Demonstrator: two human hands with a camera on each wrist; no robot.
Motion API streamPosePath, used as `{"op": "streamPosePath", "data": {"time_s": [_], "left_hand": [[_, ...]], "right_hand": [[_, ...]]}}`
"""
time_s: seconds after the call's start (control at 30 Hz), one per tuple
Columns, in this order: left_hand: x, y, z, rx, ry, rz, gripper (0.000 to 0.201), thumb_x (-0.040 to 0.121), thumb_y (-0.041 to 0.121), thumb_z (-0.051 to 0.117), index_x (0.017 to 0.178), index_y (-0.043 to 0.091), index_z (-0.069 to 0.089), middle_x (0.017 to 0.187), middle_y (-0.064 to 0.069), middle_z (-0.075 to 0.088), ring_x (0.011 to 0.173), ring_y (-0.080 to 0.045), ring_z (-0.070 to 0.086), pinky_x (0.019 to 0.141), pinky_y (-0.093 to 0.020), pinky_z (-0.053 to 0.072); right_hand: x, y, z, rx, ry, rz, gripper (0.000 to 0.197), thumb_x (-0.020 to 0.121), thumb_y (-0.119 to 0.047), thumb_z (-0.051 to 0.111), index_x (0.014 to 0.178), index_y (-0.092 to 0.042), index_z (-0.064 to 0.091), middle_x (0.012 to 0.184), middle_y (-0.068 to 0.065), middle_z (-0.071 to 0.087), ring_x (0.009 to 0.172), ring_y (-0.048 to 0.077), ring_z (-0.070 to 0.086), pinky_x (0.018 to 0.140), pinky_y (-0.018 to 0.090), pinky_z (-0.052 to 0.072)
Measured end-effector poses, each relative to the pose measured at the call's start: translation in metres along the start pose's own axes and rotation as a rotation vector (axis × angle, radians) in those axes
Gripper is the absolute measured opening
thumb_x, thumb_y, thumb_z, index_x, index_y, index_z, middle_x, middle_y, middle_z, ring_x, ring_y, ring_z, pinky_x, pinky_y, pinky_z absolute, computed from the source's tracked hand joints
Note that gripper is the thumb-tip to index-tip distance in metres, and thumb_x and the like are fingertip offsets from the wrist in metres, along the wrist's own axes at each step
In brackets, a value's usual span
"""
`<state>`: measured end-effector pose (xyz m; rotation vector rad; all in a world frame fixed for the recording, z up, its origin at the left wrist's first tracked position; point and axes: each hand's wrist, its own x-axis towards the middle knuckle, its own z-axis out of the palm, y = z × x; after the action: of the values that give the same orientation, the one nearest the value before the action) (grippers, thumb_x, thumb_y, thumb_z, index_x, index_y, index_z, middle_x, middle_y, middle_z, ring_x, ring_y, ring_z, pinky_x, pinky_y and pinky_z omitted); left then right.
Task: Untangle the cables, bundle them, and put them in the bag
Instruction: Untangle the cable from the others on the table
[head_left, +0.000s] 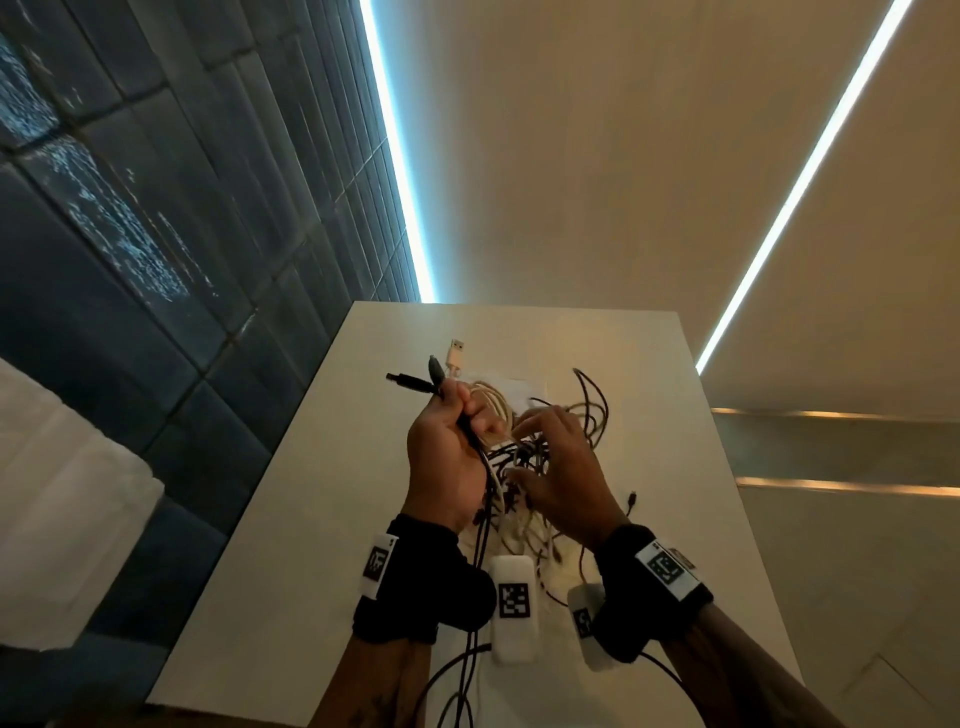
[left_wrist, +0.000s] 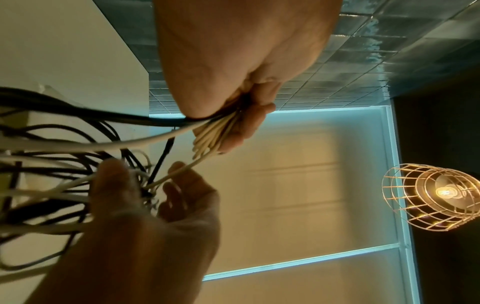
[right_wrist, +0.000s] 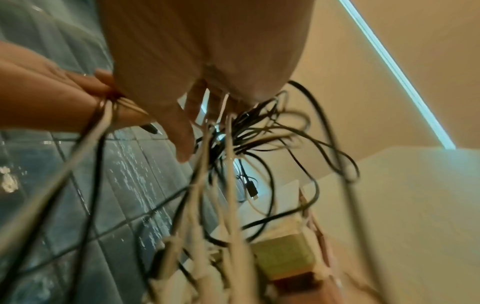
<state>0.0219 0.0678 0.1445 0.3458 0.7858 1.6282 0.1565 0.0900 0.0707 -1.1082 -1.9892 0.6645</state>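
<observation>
Above a white table (head_left: 322, 467), my left hand (head_left: 447, 452) grips two black cables whose plugs (head_left: 415, 383) stick out past the thumb, together with a coil of white cable (head_left: 491, 405). In the left wrist view the white coil (left_wrist: 207, 139) fans out from under the curled fingers (left_wrist: 246, 127). My right hand (head_left: 563, 467) holds a knot of black and white cables (head_left: 519, 457) between thumb and spread fingers. The knot (left_wrist: 148, 189) sits between its thumb and fingers. Loose ends hang down to the table (right_wrist: 415, 205).
A white USB plug (head_left: 456, 354) and a flat white sheet-like thing (head_left: 522, 387) lie at the table's far side. A small black plug (head_left: 632, 499) dangles to the right. Dark tiles (head_left: 130, 260) lie left of the table. A wire lamp (left_wrist: 431, 197) glows overhead.
</observation>
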Motion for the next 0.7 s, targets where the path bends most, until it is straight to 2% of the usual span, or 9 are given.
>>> {"op": "streamPosePath", "data": {"time_s": [0.07, 0.13, 0.33, 0.57, 0.63, 0.7], "left_hand": [[0.003, 0.003, -0.004, 0.029, 0.004, 0.051, 0.03, 0.103, 0.018, 0.034, 0.075, 0.016, 0.045, 0.065, 0.002, 0.036, 0.052, -0.01, 0.031, 0.056, -0.026, 0.029], [0.006, 0.008, -0.008, 0.054, 0.026, 0.088, 0.032, 0.104, 0.019, 0.032, 0.074, 0.016, 0.044, 0.064, 0.003, 0.034, 0.051, -0.009, 0.028, 0.053, -0.025, 0.026], [0.004, 0.014, -0.014, 0.009, 0.019, 0.086, 0.033, 0.104, 0.021, 0.032, 0.073, 0.017, 0.043, 0.06, 0.005, 0.035, 0.049, -0.008, 0.028, 0.051, -0.023, 0.024], [0.0, 0.012, -0.012, 0.029, -0.001, 0.09, 0.032, 0.103, 0.022, 0.034, 0.074, 0.017, 0.044, 0.061, 0.004, 0.034, 0.049, -0.008, 0.029, 0.051, -0.024, 0.026], [-0.002, 0.011, -0.012, 0.042, 0.001, 0.087, 0.033, 0.104, 0.022, 0.034, 0.073, 0.017, 0.044, 0.061, 0.004, 0.034, 0.049, -0.008, 0.029, 0.05, -0.024, 0.026], [-0.002, 0.009, -0.012, 0.055, 0.01, 0.086, 0.032, 0.104, 0.021, 0.034, 0.074, 0.016, 0.045, 0.062, 0.003, 0.034, 0.049, -0.009, 0.029, 0.05, -0.025, 0.026]], "right_hand": [[-0.002, 0.009, -0.003, -0.131, -0.038, 0.022, 0.032, 0.073, -0.016, 0.077, 0.099, -0.02, 0.058, 0.103, -0.003, 0.062, 0.096, 0.016, 0.054, 0.082, 0.033, 0.048], [-0.004, 0.018, -0.007, -0.104, -0.065, 0.06, 0.021, 0.077, -0.017, 0.075, 0.091, -0.021, 0.062, 0.092, -0.006, 0.067, 0.086, 0.015, 0.059, 0.075, 0.039, 0.052], [-0.002, 0.032, -0.008, 0.016, -0.073, 0.152, 0.016, 0.078, -0.016, 0.076, 0.088, -0.02, 0.064, 0.08, -0.007, 0.071, 0.074, 0.013, 0.066, 0.067, 0.039, 0.054], [0.003, 0.048, -0.011, 0.137, -0.117, 0.352, 0.011, 0.081, -0.006, 0.071, 0.083, -0.016, 0.072, 0.08, 0.001, 0.075, 0.076, 0.016, 0.072, 0.079, 0.044, 0.058], [0.007, 0.043, -0.018, 0.059, -0.175, 0.345, 0.011, 0.082, -0.005, 0.069, 0.083, -0.015, 0.074, 0.082, 0.003, 0.075, 0.077, 0.018, 0.07, 0.081, 0.041, 0.056], [0.01, 0.032, -0.026, -0.086, -0.289, 0.295, 0.015, 0.082, -0.004, 0.066, 0.086, -0.014, 0.077, 0.091, 0.005, 0.075, 0.086, 0.017, 0.066, 0.085, 0.035, 0.053]]}}
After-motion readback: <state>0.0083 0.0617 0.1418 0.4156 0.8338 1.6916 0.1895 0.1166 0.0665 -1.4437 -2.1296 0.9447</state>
